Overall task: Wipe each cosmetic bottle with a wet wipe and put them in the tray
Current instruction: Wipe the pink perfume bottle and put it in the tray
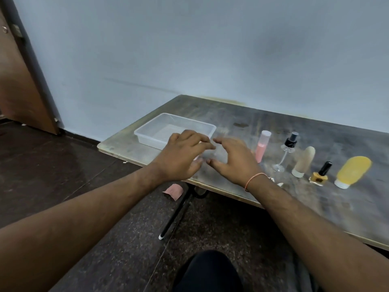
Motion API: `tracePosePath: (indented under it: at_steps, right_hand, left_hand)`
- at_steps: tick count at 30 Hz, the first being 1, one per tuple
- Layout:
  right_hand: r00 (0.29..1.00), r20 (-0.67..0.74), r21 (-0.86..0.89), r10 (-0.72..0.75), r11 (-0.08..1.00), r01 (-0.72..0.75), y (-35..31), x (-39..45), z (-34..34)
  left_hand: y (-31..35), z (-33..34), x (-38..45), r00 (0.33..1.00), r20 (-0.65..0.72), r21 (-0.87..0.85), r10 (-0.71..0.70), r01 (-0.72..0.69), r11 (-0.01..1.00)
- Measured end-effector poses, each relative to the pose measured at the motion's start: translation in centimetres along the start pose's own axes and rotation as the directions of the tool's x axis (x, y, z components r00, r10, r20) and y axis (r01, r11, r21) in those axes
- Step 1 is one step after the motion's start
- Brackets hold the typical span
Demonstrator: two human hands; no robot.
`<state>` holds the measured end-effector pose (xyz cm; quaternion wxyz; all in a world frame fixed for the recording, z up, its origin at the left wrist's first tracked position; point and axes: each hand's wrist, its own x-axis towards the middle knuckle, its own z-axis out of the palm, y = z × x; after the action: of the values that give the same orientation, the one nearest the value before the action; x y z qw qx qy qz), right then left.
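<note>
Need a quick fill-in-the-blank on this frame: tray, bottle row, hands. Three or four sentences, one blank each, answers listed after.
1. The clear tray holds ____ bottles so far.
2. The bottles standing in a row on the table number ____.
3. At the row's far right end is the ____ tube.
4. The bottle nearest the right hand is the ____ one, while the left hand is in front of the tray.

Missing words: no; five; yellow; pink
</note>
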<state>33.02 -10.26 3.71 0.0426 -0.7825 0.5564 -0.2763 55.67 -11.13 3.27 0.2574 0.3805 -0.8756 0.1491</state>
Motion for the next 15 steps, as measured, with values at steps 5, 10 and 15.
tracePosePath:
  at_steps: [5, 10, 15]
  right_hand:
    - [0.999, -0.010, -0.098, 0.049, 0.994, -0.050, 3.3, -4.5, -3.5]
    - [0.994, -0.018, -0.070, 0.111, 0.991, -0.112, 7.5, -8.6, -6.4]
    - [0.988, 0.031, 0.046, 0.151, 0.987, -0.152, 10.8, -10.9, -6.9]
  left_hand:
    - [5.1, 2.8, 2.7, 0.982, 0.082, -0.125, 0.169, -0.159, 0.979]
    - [9.3, 5.8, 5.8, 0.951, 0.249, -0.325, 0.181, -0.094, 0.941]
    - [10.7, 8.6, 7.6, 0.939, 0.311, -0.453, 0.144, 0.013, 0.892]
